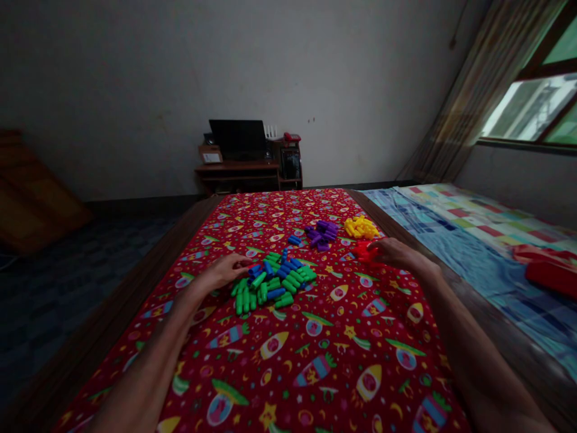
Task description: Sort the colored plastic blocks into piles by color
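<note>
My left hand is at the left edge of a mixed pile of small tube-shaped plastic pieces, its fingers closed together. Whatever its fingertips hold, if anything, is hidden. In that pile, green pieces and blue pieces lie jumbled together. To the right, my right hand reaches over a small heap of red pieces, with curled fingers pinching at the red. Beyond lie a heap of purple pieces and a heap of yellow pieces. Two blue pieces rest near the purple ones.
A red patterned cloth covers the long table, leaving dark wooden edges showing. On the right is a bed with a blue sheet. A desk with a monitor stands against the far wall.
</note>
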Tool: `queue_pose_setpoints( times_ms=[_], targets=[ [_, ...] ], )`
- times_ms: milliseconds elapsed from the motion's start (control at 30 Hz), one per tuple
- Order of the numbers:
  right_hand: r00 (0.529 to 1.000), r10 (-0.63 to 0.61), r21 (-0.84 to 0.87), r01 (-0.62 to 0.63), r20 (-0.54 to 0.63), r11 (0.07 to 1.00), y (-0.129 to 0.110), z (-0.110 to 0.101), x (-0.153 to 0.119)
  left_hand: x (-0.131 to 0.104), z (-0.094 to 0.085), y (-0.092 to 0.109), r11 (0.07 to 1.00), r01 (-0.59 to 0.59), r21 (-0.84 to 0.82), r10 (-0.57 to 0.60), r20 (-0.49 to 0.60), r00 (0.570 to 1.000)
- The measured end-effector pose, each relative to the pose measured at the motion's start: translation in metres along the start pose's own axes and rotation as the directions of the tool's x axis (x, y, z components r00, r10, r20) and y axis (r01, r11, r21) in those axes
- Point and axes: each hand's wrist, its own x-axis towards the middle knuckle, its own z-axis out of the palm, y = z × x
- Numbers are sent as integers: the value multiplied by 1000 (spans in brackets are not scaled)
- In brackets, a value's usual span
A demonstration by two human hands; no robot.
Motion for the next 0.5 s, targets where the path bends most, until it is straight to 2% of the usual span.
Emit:
queue_pose_setpoints(
  times_ms=[133,233,300,367,433,500],
  targets=[
    [990,105,-136,-117,-90,984,-6,-1,-4,-1,11,6,1000,-20,9,19,47,999],
    [973,70,-180,-111,-219,977,-16,-9,-9,-1,8,4,1000,-1,18,1,0,1000],
    [967,2,-146,-41,-255,988,-30,-11,-11,0,2,3,999,29,-27,-32,-108,994],
    [960,-85,-62,71,-267,996,-52,-7,-10,0,-4,7,993,49,-109,-75,-247,966],
    [946,-173,65,198,-274,978,-81,3,-8,-2,-5,21,984,25,-174,-85,-345,935],
    [934,-226,220,291,-278,931,-110,15,-6,-8,3,47,981,-43,-190,-27,-351,936]
  ],
)
